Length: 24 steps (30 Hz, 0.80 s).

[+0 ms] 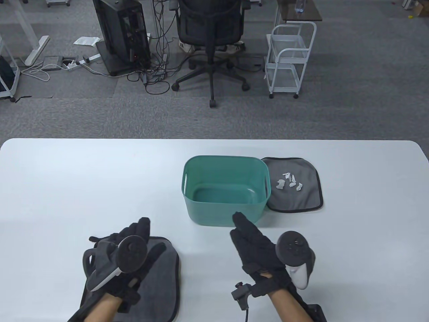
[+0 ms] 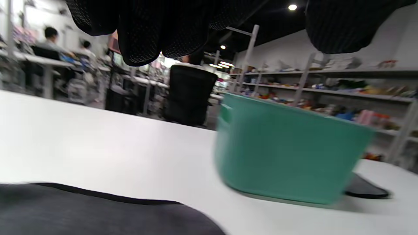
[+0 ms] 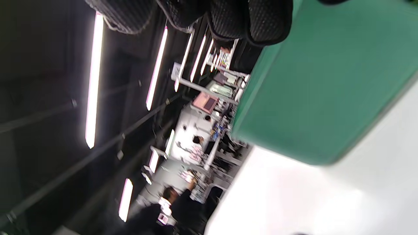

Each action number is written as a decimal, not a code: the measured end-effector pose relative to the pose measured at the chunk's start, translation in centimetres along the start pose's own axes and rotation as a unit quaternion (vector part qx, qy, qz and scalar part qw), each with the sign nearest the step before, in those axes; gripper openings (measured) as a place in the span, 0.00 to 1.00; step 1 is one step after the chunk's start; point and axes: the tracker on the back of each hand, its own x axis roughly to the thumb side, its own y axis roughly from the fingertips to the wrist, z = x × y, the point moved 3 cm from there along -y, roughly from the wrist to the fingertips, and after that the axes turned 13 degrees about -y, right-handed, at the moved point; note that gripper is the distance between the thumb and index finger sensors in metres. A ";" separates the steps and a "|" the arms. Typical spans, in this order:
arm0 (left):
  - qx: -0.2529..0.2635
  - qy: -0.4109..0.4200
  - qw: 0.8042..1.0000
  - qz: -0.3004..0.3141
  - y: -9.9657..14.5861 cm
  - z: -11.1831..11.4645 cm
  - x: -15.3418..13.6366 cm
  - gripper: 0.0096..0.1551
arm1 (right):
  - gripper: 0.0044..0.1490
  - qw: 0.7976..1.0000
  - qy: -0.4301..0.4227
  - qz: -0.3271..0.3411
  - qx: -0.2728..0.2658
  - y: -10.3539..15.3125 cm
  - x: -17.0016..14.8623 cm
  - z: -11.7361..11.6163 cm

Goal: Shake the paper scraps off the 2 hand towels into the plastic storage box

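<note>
A green plastic storage box (image 1: 225, 189) stands mid-table, its inside bare. Right of it lies a grey hand towel (image 1: 295, 189) with several white paper scraps (image 1: 289, 181) on top. A second grey hand towel (image 1: 161, 278) lies at the near left, and no scraps show on its visible part. My left hand (image 1: 134, 245) hovers over that towel with straight fingers, holding nothing. My right hand (image 1: 249, 241) is near the box's front wall, fingers straight, holding nothing. The box (image 2: 287, 150) and the near towel (image 2: 98, 215) show in the left wrist view; the box wall (image 3: 329, 88) fills the right wrist view.
The white table (image 1: 83, 184) stretches wide to the left of the box and ends in a far edge. Beyond it on the floor stand an office chair (image 1: 211, 30), a computer tower (image 1: 122, 33) and a white trolley (image 1: 290, 58).
</note>
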 end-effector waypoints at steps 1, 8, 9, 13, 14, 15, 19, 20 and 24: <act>0.004 0.035 0.999 0.014 -0.1 0.1 1.2 0.51 | 0.38 1.000 -0.024 -0.002 -0.013 0.5 0.3 1.6; -0.015 0.085 0.991 0.100 -0.9 3.4 7.3 0.55 | 0.44 0.993 -0.061 -0.019 -0.103 2.8 -0.5 9.7; -0.017 0.082 0.990 0.113 -1.0 4.1 7.8 0.54 | 0.44 0.991 -0.050 -0.032 -0.117 2.9 -1.1 10.7; -0.040 0.070 0.987 0.138 -1.3 6.2 9.2 0.55 | 0.47 0.984 -0.018 -0.081 -0.158 2.3 -3.8 13.7; -0.042 0.058 0.988 0.135 -1.4 6.6 9.5 0.54 | 0.48 0.981 -0.004 -0.096 -0.166 1.9 -4.7 14.2; -0.043 0.037 0.990 0.128 -1.5 6.9 9.7 0.54 | 0.48 0.978 0.021 -0.118 -0.171 1.5 -5.8 14.8; -0.065 -0.014 0.991 0.117 -2.2 8.6 10.0 0.53 | 0.50 0.955 0.136 -0.193 -0.181 -0.3 -9.2 15.9; -0.081 -0.011 0.988 0.129 -2.4 9.1 10.1 0.53 | 0.50 0.949 0.162 -0.205 -0.178 -1.0 -9.9 16.1; -0.099 -0.019 0.987 0.124 -2.6 10.1 10.4 0.53 | 0.49 0.930 0.238 -0.230 -0.162 -3.2 -11.1 15.9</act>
